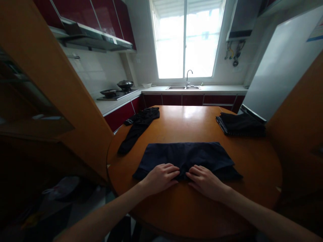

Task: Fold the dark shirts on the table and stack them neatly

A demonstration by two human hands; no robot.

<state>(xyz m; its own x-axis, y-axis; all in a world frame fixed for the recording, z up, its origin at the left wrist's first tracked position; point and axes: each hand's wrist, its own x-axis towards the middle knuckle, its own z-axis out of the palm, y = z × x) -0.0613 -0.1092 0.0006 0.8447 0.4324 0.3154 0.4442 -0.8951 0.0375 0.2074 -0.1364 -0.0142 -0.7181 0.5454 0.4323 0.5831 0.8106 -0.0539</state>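
Note:
A dark navy garment (181,153), folded into a wide, low shape, lies in front of me on the wooden table (186,124). Its lower layer shows past the upper one at both near corners. My left hand (163,176) is closed at the middle of the garment's near edge, fingers curled over the cloth and thumb below them. Just across a narrow gap, my right hand (205,179) grips the same edge in a mirrored pose. Some bunched cloth shows between the two hands; what lies under the fingers is hidden.
A crumpled black garment (140,126) with a striped end lies at the table's left. Folded dark clothes (241,124) are stacked at the far right. Beyond are a counter with a sink (184,87), a stove (118,95) with pans, and a refrigerator (282,60).

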